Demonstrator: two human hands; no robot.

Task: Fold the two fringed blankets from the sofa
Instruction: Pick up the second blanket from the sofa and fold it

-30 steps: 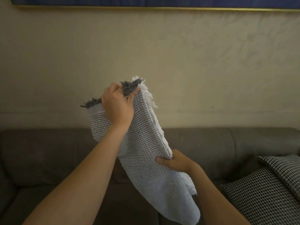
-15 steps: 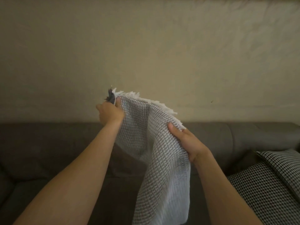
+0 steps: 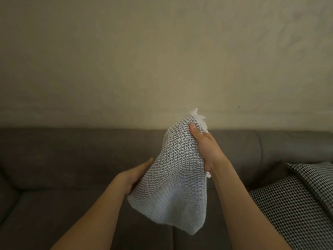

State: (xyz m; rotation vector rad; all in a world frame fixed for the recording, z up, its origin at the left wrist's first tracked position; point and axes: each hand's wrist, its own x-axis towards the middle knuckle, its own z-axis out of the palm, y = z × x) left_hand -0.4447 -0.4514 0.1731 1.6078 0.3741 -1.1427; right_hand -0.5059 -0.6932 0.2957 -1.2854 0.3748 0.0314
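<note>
One sofa [image 3: 72, 159] spans the lower frame with a checked cushion [image 3: 297, 204] at its right end. Above the seat you hold one blanket [image 3: 173, 177] in the air, already a narrow bundle, so I judge you are in its later folds. Your right hand [image 3: 207, 150] grips the top edge, thumb in front; your left hand [image 3: 137, 174] lies flat, fingers straight, against its left side. Next, likely double it again, squaring the edges and fringe [image 3: 200, 118]. No writing shows.
</note>
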